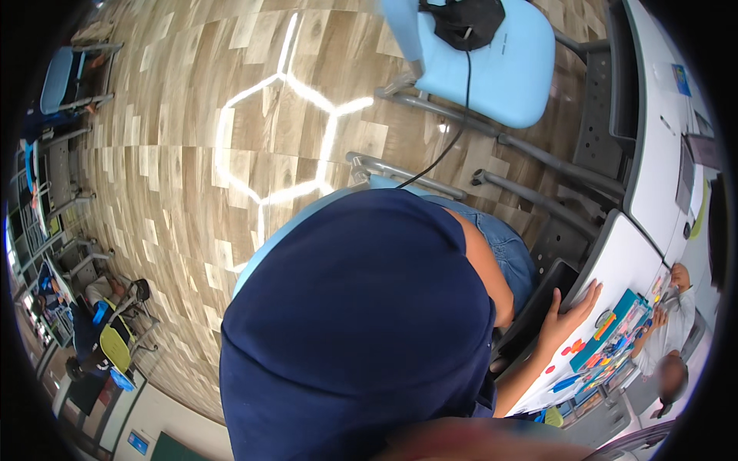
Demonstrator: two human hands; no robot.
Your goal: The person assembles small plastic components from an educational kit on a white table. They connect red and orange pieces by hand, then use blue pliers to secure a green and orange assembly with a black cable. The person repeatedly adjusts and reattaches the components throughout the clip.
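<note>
Far left: chairs and seated people seen small; a yellow-green chair (pixel 115 347) can be made out. Centre: wood-patterned floor (pixel 173 184) crossed by bright reflections; much of the view blocked by the navy shirt (pixel 354 307). Left hand not seen, so its state cannot be told; only the left arm (pixel 484 269) is shown, bent. Black bag (pixel 470 21) set on a light-blue chair (pixel 515 73); contents hidden. From it a black cable (pixel 461 127) is run toward the shirt. Right hand (pixel 565 319) laid open, fingers spread, at the near edge of the white table (pixel 619 257); nothing gripped. Red pieces (pixel 573 347) scattered just beside it. Farther right, teal tray (pixel 588 356) filled with small multicoloured parts. Beyond, a co-worker's hand (pixel 659 316) held near the tray.
</note>
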